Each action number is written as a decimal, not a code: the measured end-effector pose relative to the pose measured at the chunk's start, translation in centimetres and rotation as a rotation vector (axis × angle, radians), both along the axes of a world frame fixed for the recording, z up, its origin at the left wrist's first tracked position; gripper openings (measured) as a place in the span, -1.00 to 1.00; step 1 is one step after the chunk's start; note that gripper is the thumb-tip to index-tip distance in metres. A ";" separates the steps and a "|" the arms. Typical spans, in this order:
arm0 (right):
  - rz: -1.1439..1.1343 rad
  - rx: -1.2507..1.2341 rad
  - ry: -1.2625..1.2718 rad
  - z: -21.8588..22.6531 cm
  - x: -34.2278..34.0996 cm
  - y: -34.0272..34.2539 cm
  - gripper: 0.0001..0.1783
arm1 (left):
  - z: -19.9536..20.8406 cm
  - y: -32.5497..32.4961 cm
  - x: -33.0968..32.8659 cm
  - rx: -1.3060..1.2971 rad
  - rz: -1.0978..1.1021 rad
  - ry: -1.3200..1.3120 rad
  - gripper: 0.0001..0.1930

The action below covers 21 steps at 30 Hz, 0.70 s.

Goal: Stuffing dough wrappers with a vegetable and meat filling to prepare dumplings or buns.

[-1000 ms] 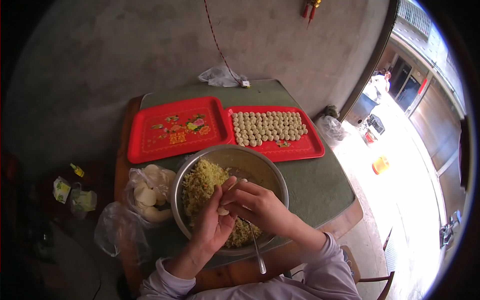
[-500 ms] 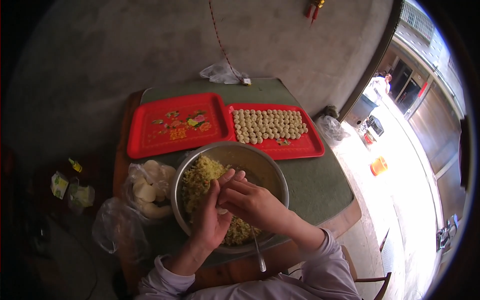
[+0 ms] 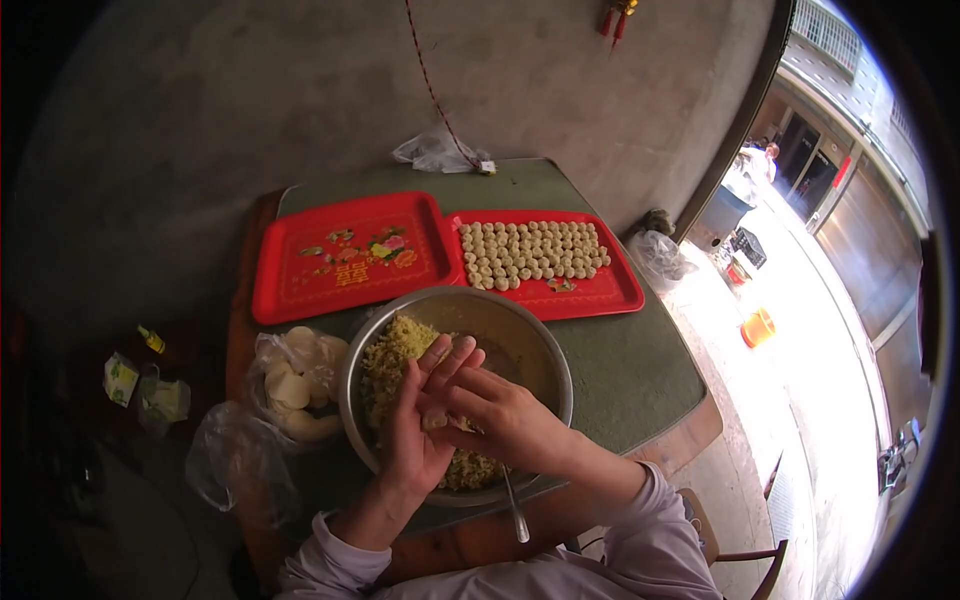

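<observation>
Above a large steel bowl point(image 3: 535, 335), my two hands meet around a small pale dumpling point(image 3: 434, 421), mostly covered by my fingers. My left hand point(image 3: 418, 455) is cupped with the dumpling against its palm. From the right, my right hand point(image 3: 515, 418) bends its fingers over the dumpling and presses at it. Yellowish chopped filling point(image 3: 395, 350) lies in the bowl, heaped along its left side and bottom. A metal spoon point(image 3: 516, 508) leans out over the bowl's near rim, its other end hidden. Left of the bowl, round pale wrappers point(image 3: 288, 390) sit in a clear plastic bag.
Rows of finished dumplings point(image 3: 530, 252) cover much of a red tray point(image 3: 622, 290) behind the bowl. Another red flowered tray point(image 3: 285, 275) overlaps it on the left. A crumpled clear bag point(image 3: 240, 465) hangs by the green table's point(image 3: 640, 375) left edge. A chair point(image 3: 745, 555) stands at right.
My right hand's fingers have shifted over the dumpling, and more of my left palm shows. The view has moved slightly; the trays, bowl and spoon stay in place.
</observation>
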State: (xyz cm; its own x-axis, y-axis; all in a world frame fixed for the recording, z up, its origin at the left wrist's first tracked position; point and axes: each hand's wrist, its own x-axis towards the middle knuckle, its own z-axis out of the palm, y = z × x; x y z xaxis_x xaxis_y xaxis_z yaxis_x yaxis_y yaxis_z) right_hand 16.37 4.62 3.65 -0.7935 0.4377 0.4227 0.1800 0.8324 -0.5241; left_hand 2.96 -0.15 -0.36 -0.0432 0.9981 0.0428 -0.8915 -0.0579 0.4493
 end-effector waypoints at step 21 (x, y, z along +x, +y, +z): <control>0.037 -0.065 -0.024 1.0 0.1 0.0 -0.69 | 0.3 0.1 0.0 0.033 -0.028 -0.208 -0.42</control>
State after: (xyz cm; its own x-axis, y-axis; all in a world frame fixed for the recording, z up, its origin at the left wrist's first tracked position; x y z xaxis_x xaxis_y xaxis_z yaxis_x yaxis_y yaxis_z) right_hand 16.49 4.62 4.60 -0.8193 0.4333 0.3756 0.1622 0.8033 -0.5730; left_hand 2.94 -0.10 -0.10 -0.0269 0.9973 0.0683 -0.9662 -0.0435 0.2540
